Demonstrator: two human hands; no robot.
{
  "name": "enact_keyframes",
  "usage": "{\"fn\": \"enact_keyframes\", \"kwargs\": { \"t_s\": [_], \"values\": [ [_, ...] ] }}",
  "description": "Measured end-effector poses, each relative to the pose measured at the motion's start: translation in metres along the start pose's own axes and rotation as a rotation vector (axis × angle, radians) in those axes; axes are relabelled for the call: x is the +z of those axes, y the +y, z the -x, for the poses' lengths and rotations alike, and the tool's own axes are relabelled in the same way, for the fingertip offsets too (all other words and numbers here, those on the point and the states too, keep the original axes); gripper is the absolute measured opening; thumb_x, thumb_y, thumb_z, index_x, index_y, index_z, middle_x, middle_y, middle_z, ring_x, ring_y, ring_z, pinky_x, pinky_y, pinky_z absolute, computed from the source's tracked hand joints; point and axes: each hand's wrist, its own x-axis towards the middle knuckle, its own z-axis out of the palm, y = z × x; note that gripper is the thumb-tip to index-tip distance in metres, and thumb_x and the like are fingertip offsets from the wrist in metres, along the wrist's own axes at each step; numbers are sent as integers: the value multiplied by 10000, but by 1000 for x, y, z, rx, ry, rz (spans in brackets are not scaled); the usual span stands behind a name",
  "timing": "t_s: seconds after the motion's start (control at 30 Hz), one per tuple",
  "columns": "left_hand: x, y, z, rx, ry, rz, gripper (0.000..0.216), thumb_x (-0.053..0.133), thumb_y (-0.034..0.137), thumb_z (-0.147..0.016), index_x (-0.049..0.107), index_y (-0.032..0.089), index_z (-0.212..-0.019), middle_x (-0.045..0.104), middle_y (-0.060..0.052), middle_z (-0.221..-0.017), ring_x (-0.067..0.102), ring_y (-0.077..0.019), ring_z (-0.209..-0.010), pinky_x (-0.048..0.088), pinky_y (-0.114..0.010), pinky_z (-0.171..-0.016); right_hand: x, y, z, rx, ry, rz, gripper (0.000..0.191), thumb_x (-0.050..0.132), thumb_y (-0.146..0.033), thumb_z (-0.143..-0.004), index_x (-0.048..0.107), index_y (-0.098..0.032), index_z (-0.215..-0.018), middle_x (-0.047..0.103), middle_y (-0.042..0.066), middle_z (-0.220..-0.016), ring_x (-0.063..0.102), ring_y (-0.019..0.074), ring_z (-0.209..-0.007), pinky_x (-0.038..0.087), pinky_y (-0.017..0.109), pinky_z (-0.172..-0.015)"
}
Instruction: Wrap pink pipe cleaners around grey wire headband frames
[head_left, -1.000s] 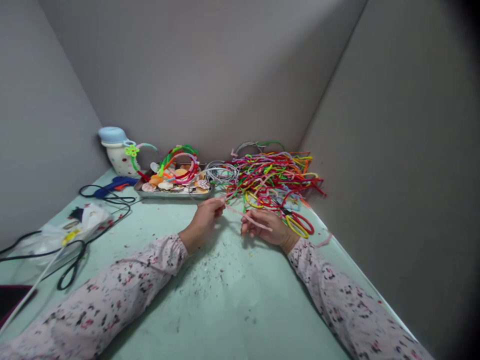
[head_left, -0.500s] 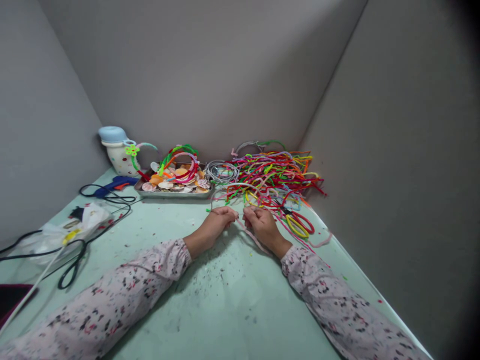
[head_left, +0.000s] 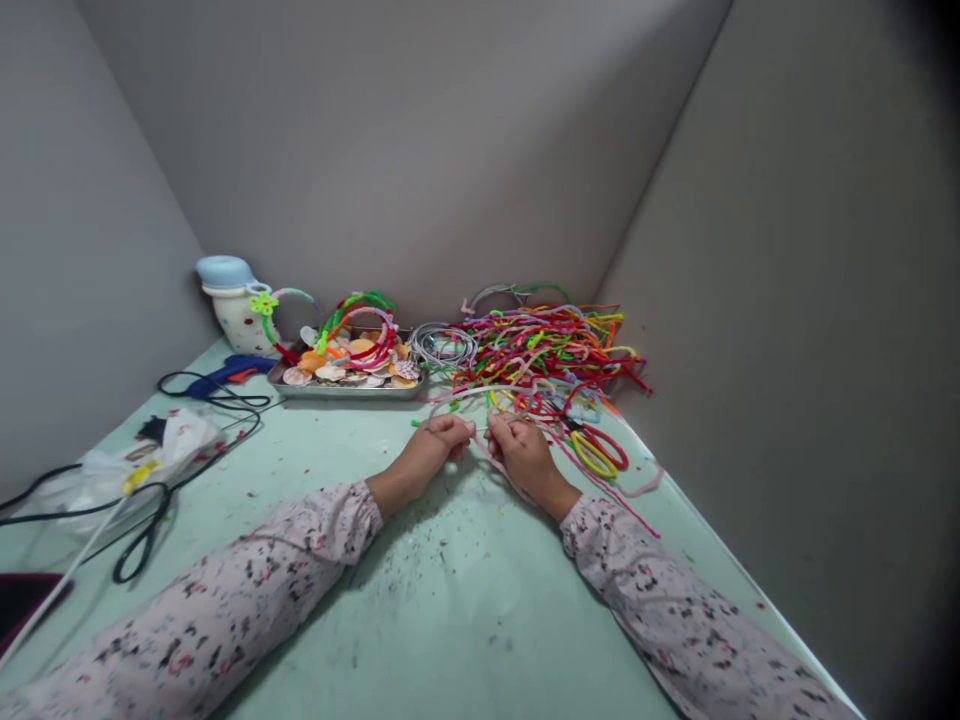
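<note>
Plain grey walls (head_left: 420, 150) meet in corners behind a pale green, matte surface (head_left: 435, 620), which is speckled with dark flecks. Near its middle, a slim pale hoop (head_left: 480, 391) arches beyond the two hands. The left hand (head_left: 426, 455) and right hand (head_left: 529, 460) each pinch it between thumb and bent fingers, fingertips nearly meeting; a soft pink stem (head_left: 489, 458) droops beside the right. Behind lies a tangled, fuzzy heap of bright stems (head_left: 555, 345), next to smooth coiled grey wire (head_left: 444, 345). A shallow metal tray (head_left: 349, 392) holds ribbed, rounded shells (head_left: 330, 371). Loop-handled scissors (head_left: 595, 452) rest at right, near crumpled clear plastic's opposite side.
</note>
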Motion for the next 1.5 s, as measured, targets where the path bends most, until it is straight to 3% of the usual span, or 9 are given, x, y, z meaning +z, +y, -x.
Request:
{"fn": "enact_keyframes", "kwargs": {
  "t_s": [0.5,0.93,1.23,1.5],
  "values": [
    [0,-5,-3,9,-28,-56,266,557,375,-772,536,156,-622,473,28,-539,409,-93,-494,305,-244,-520,1,11,-2,157,-118,-265,380,539,-502,-821,576,-167,-645,487,-39,-504,419,93,-431,312,222,-417],
    [3,3,2,-51,6,-36,261,571,356,-731,488,170,-567,414,41,-507,354,-88,-476,249,-245,-479,-4,6,-4,54,-160,-71,385,493,-456,-861,608,-160,-645,555,0,-553,489,112,-487,386,235,-487],
    [1,3,1,17,-54,13,280,533,378,-780,526,162,-602,472,20,-550,410,-97,-508,308,-251,-537,-3,8,-5,47,-97,7,429,488,-487,-859,597,-159,-604,527,-8,-505,481,114,-461,367,234,-466],
    [1,0,-1,-13,-44,7,251,531,338,-768,519,161,-591,464,15,-544,395,-94,-488,293,-247,-496,-2,5,-4,54,-110,-16,414,489,-481,-856,585,-168,-602,531,-4,-529,478,117,-465,368,237,-455]
  ]
}}
